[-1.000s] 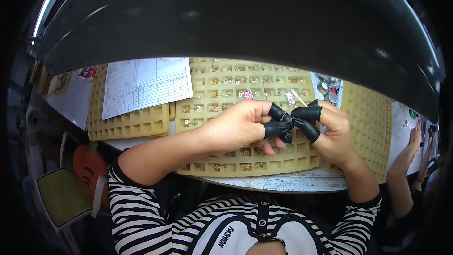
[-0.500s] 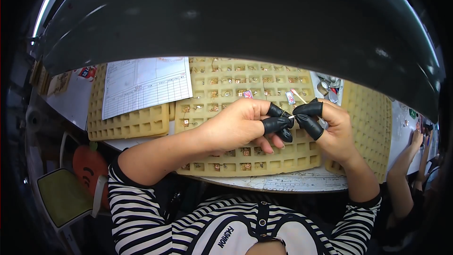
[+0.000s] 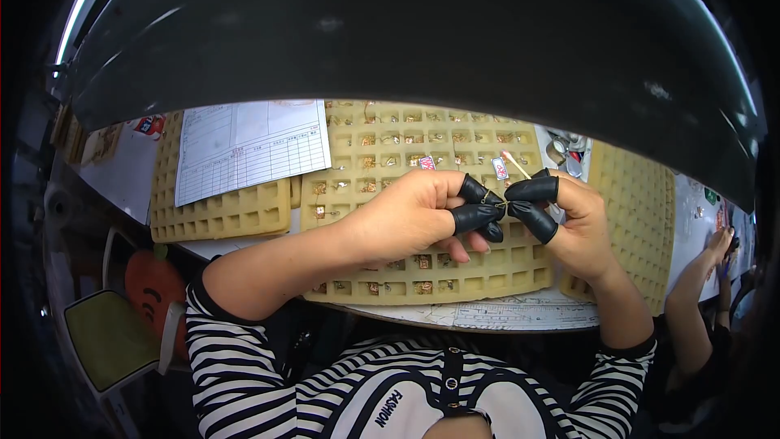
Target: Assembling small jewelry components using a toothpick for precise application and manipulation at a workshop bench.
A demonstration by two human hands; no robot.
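Two hands meet above the pale yellow foam tray (image 3: 439, 297), and between their tips I can make out a thin gold-coloured piece (image 3: 488, 196), too small from where I stand to tell its exact form. The left hand (image 3: 414, 205) has its black-covered thumb and forefinger closed on one end; the right hand (image 3: 581, 215) has its covered thumb and forefinger pinched together at the other, seemingly on the tip of it. A pink-tipped stick (image 3: 517, 167) slants up from behind the right forefinger, though I can't tell which fingers grip it.

I'd reckon the gold piece weighs next to nothing, so there is no load to fight, only control to keep. It looks like fine metal: springy along its length, probably easy to bend out of line if squeezed or twisted hard. Metal that smooth could be slick, and the finger covers should give useful grip while dulling the feel a little. I'd take it near the ends, with the pads flat and the pressure light, leaving the middle alone so it doesn't kink. A drop would be awkward, since the tray below is full of pockets with small bits of metal in them. The tray lies on the white counter (image 3: 520, 317), just beneath the hands.
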